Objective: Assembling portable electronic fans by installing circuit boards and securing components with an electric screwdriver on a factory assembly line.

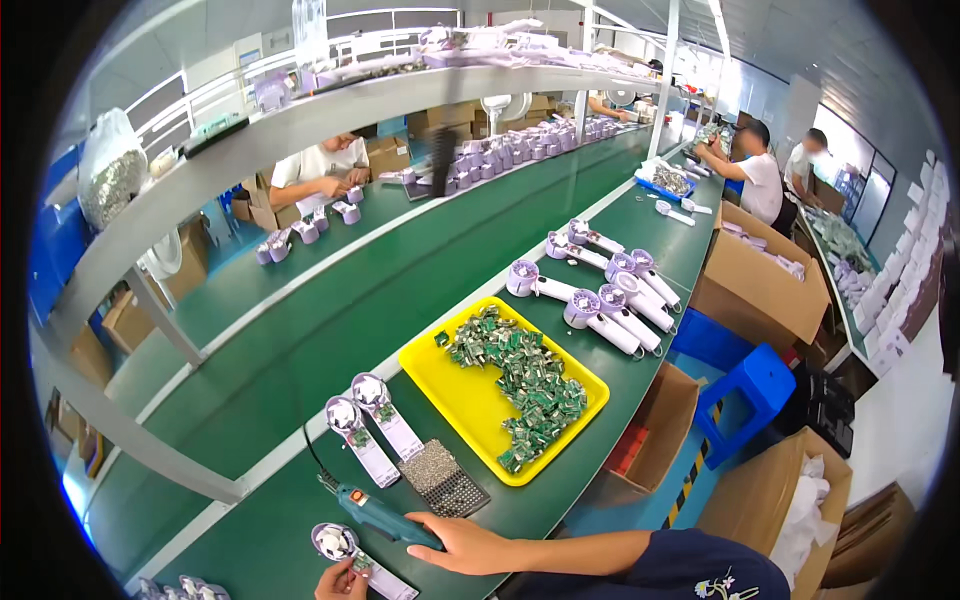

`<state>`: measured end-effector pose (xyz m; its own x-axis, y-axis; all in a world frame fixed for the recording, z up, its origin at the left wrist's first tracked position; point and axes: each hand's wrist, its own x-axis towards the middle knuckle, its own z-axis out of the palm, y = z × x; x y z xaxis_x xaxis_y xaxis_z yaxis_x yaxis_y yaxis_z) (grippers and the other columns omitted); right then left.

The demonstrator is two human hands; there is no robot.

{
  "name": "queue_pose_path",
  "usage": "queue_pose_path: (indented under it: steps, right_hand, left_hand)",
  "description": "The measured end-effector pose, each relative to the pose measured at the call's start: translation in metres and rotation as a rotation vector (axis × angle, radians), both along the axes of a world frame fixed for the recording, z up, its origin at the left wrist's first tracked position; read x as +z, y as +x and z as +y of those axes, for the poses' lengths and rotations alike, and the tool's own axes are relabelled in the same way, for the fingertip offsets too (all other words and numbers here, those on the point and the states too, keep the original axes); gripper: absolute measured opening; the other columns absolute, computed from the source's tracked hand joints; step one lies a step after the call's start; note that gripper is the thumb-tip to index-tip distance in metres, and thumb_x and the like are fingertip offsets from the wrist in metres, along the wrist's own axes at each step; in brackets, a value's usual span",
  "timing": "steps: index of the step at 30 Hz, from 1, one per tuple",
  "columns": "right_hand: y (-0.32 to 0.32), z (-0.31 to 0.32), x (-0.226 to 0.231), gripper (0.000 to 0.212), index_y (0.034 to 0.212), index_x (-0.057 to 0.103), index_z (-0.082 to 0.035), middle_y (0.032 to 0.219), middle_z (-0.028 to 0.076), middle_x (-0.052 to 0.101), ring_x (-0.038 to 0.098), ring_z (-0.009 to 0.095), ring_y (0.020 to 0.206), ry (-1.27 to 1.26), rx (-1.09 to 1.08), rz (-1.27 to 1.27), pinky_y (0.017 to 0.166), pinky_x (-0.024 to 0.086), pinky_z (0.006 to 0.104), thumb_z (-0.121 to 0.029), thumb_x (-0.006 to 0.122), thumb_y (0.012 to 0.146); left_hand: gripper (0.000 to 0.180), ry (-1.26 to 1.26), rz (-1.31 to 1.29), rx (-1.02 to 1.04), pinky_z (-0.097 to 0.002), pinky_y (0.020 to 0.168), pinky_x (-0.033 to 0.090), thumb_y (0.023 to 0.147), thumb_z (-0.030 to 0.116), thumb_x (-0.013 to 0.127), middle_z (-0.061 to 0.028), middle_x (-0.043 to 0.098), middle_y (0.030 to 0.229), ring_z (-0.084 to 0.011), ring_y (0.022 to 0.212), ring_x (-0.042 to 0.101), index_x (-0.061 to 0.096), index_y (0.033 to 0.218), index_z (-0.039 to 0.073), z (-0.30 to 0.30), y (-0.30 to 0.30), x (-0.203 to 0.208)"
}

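Observation:
My right hand [455, 540] is closed around a blue electric screwdriver [378, 513], which lies low over the green bench with its tip toward the left and a black cable running up from it. My left hand [340, 582], at the bottom edge, holds down an open lilac hand-fan shell [335, 543] with a shiny round head; part of the shell is hidden under the fingers. Two more open fan shells [360, 420] lie side by side just beyond. A dark square pad of small screws [445, 478] sits right of them.
A yellow tray [465, 400] holds several green circuit boards. Assembled lilac fans [610, 300] lie farther along the bench. A green conveyor belt [330, 310] runs to the left. Open cardboard boxes [665, 430] and a blue stool [755, 385] stand to the right. Other people work farther back.

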<state>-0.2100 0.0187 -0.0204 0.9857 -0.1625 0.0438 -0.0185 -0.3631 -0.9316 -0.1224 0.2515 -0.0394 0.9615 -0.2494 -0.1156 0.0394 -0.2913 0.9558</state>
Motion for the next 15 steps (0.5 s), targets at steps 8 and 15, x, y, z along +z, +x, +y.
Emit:
queue_pose_path:
  steps: [8, 15]
  right_hand:
    - [-0.012, 0.042, -0.02, 0.067, 0.142, 0.027, 0.004, 0.13, 0.025, 0.049, 0.054, 0.041, 0.113, -0.309, -0.181, -0.201, 0.094, 0.046, 0.0448, -0.028, 0.059, 0.093]
    - [-0.115, 0.006, -0.006, 0.01, 0.08, 0.062, 0.0, 0.087, 0.01, 0.065, 0.063, 0.028, 0.08, -0.122, -0.278, -0.657, 0.069, 0.051, 0.0356, -0.006, 0.068, 0.085]
  left_hand:
    - [0.025, -0.022, -0.14, 0.047, -0.0235, 0.067, 0.05, 0.081, 0.001, 0.071, -0.0064, 0.069, 0.083, -0.0106, 0.073, 0.061, 0.067, 0.106, -0.004, 0.016, 0.0, 0.002]
    - [0.029, 0.106, -0.224, 0.037, -0.0257, 0.065, 0.046, 0.078, 0.004, 0.075, -0.0043, 0.064, 0.082, -0.0135, 0.071, 0.056, 0.068, 0.106, -0.002, -0.001, -0.001, 0.013]
